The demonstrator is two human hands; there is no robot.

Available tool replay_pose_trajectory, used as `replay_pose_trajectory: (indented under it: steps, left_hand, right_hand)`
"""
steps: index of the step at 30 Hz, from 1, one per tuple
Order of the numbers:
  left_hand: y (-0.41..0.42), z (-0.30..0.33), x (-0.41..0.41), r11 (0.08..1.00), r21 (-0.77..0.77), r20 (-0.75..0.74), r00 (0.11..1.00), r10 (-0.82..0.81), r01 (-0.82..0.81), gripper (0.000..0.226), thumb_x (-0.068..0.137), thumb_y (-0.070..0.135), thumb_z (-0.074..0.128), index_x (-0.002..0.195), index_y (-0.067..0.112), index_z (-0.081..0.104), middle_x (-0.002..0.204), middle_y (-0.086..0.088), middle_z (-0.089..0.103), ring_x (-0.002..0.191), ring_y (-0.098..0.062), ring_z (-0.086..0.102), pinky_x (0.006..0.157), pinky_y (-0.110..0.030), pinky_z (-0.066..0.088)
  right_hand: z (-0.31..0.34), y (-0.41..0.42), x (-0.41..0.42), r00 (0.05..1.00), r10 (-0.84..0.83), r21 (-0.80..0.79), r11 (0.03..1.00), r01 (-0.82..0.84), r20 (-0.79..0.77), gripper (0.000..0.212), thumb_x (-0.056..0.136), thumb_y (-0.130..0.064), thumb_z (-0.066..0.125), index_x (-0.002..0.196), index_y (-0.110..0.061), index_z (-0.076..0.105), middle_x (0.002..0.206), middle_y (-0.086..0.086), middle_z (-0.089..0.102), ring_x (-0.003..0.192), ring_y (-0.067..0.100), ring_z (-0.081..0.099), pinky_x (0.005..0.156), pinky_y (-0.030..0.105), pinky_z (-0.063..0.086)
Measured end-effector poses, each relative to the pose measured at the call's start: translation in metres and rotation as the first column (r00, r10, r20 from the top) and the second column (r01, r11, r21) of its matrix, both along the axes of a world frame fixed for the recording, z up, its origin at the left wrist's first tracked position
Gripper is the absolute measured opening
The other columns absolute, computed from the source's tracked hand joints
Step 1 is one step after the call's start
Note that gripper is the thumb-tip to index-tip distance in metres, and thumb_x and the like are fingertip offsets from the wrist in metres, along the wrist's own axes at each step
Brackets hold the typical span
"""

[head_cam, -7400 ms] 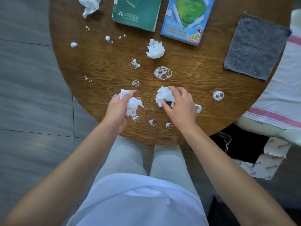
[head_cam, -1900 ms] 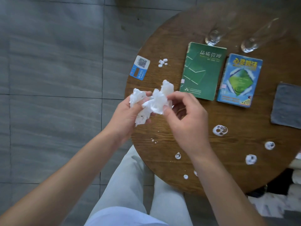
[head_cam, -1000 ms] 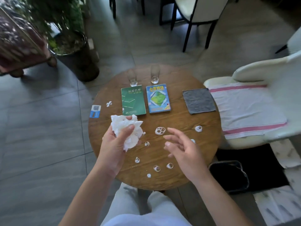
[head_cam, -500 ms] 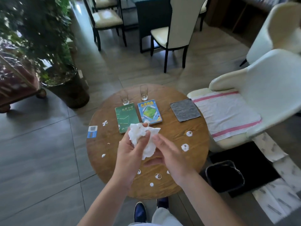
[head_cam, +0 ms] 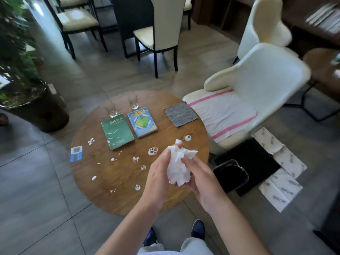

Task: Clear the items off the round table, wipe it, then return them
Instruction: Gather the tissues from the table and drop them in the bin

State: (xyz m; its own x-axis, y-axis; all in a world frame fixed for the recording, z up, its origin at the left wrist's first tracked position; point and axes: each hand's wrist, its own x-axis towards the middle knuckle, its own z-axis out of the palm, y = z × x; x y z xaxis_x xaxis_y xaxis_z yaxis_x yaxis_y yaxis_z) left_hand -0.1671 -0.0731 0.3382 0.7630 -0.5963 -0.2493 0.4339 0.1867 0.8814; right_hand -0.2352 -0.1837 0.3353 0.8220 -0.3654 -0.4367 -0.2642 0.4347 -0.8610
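White tissue wad (head_cam: 178, 165) gripped by both hands | books (head_cam: 117, 131), glasses (head_cam: 134, 102), cloth (head_cam: 180, 114) on table (head_cam: 103, 196)

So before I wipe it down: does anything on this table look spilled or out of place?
Yes. Foamy white blobs and bits are scattered across the round table, and a blue card overhangs its left edge.

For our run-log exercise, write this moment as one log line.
hands: left and right both grip tissue wad | table: two books, two glasses, grey cloth, foam spots | bin: right of table
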Motion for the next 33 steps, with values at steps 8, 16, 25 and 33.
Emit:
replay_pose_trajectory:
  steps: [8, 16, 25, 33]
  left_hand:
    - [-0.084, -0.009, -0.049, 0.985, 0.167, 0.225, 0.971, -0.079, 0.041, 0.025, 0.104, 0.016, 0.055, 0.124, 0.018, 0.071, 0.109, 0.004, 0.078, 0.098, -0.009, 0.073, 0.080, -0.019, 0.054]
    - [-0.184, -0.023, -0.111, 0.942, 0.297, 0.251, 0.939, -0.235, 0.156, 0.024, 0.101, 0.027, 0.064, 0.123, 0.028, 0.071, 0.109, 0.012, 0.077, 0.098, -0.006, 0.073, 0.082, -0.021, 0.054]
    - [-0.262, -0.047, -0.126, 0.936, 0.316, 0.196, 0.955, -0.222, 0.153, 0.020, 0.096, 0.037, 0.068, 0.116, 0.038, 0.074, 0.108, 0.002, 0.078, 0.097, -0.020, 0.074, 0.087, -0.047, 0.060]
    - [-0.345, -0.086, -0.086, 0.895, 0.377, 0.101, 0.950, -0.295, 0.238, 0.020, 0.099, 0.029, 0.067, 0.118, 0.032, 0.073, 0.108, 0.005, 0.078, 0.099, -0.017, 0.074, 0.084, -0.041, 0.060]
  right_hand:
    - [-0.018, -0.085, -0.064, 0.986, -0.163, -0.145, 0.975, 0.166, 0.033, 0.040, 0.091, -0.023, 0.071, 0.131, -0.026, 0.066, 0.123, 0.007, 0.075, 0.117, 0.030, 0.070, 0.103, 0.054, 0.055]
    - [-0.029, -0.201, -0.143, 0.983, -0.179, -0.303, 0.939, 0.160, -0.037, 0.025, 0.097, -0.008, 0.068, 0.116, -0.022, 0.073, 0.111, 0.004, 0.078, 0.108, 0.025, 0.074, 0.100, 0.052, 0.056]
    - [-0.042, -0.277, -0.164, 0.983, -0.167, -0.387, 0.914, 0.124, -0.079, 0.018, 0.099, -0.019, 0.069, 0.115, -0.027, 0.072, 0.099, 0.001, 0.078, 0.089, 0.019, 0.076, 0.065, 0.035, 0.061]
    - [-0.082, -0.362, -0.131, 0.971, -0.150, -0.425, 0.903, 0.057, -0.188, 0.025, 0.094, -0.030, 0.072, 0.118, -0.038, 0.069, 0.111, -0.008, 0.075, 0.106, 0.012, 0.072, 0.090, 0.046, 0.062]
